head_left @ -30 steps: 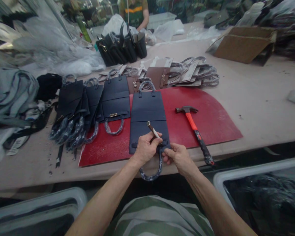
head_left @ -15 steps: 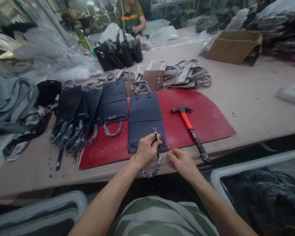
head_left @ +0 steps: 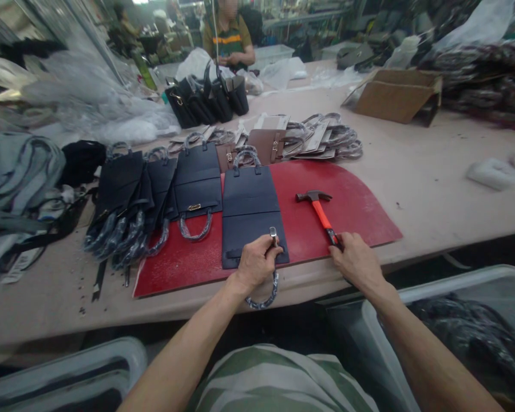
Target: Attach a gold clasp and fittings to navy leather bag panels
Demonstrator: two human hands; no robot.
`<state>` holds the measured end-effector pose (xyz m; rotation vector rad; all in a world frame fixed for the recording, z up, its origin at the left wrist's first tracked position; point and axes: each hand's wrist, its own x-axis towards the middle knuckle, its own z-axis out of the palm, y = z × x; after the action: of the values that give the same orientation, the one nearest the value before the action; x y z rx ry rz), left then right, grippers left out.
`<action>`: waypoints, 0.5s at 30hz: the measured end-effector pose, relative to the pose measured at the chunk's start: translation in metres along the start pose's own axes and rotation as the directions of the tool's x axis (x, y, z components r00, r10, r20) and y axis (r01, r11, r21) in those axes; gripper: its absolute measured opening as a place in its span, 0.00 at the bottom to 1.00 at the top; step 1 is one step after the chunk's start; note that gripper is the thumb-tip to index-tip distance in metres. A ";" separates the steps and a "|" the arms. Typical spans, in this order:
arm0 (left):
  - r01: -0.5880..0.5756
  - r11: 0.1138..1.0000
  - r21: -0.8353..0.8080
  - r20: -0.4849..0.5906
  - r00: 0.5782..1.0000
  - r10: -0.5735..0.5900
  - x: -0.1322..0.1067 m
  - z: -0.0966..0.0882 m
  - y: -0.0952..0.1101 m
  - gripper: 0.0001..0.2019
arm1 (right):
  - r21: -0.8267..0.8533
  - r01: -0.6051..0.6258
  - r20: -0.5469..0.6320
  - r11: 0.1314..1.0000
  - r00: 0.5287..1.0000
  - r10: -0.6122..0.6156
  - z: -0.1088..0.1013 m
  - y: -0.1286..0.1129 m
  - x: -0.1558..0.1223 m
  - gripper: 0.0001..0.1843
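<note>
My left hand point(head_left: 257, 260) pinches a short metal punch point(head_left: 273, 233) upright, its bright flat end up. The lower end is hidden by my fingers. It stands over the lower right part of a dark navy bag panel point(head_left: 252, 197), which has handles in clear wrap at both ends. One wrapped handle point(head_left: 264, 302) hangs past the table's front edge below my hand. To the right, my right hand point(head_left: 358, 260) is closed round the dark grip of a claw hammer point(head_left: 321, 214) with an orange shaft. The hammer's head rests over the red board point(head_left: 347, 194).
More navy bag panels point(head_left: 197, 171) lie to the left, some overlapping. Behind them are brown panels point(head_left: 264, 143) with wrapped handles, finished black bags point(head_left: 206, 100) and a cardboard box point(head_left: 397, 94). Plastic bins point(head_left: 371, 323) stand below the table's edge. A person point(head_left: 229, 40) sits across the table.
My right hand has moved right from beside the bag panel and taken hold of the hammer's grip. My left hand keeps the punch in nearly the same place.
</note>
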<state>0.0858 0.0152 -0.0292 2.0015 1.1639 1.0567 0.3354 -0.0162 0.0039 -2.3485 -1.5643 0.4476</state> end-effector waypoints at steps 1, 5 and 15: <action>0.000 1.000 0.006 0.001 1.000 0.000 0.000 0.000 0.000 0.04 | 0.071 -0.031 0.037 0.997 0.999 0.029 -0.001 -0.001 0.005 0.14; 0.010 1.000 0.026 0.007 1.000 -0.011 0.000 0.001 0.001 0.03 | 0.301 -0.114 0.185 0.947 0.981 0.059 -0.004 -0.007 0.020 0.12; 0.009 1.000 0.024 -0.011 1.000 -0.009 0.000 0.002 0.003 0.03 | 0.803 -0.395 0.479 0.447 0.873 -0.088 0.003 -0.038 0.032 0.12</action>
<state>0.0891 0.0135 -0.0281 2.0092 1.1951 1.0553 0.3141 0.0272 0.0135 -1.5380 -0.8101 1.5476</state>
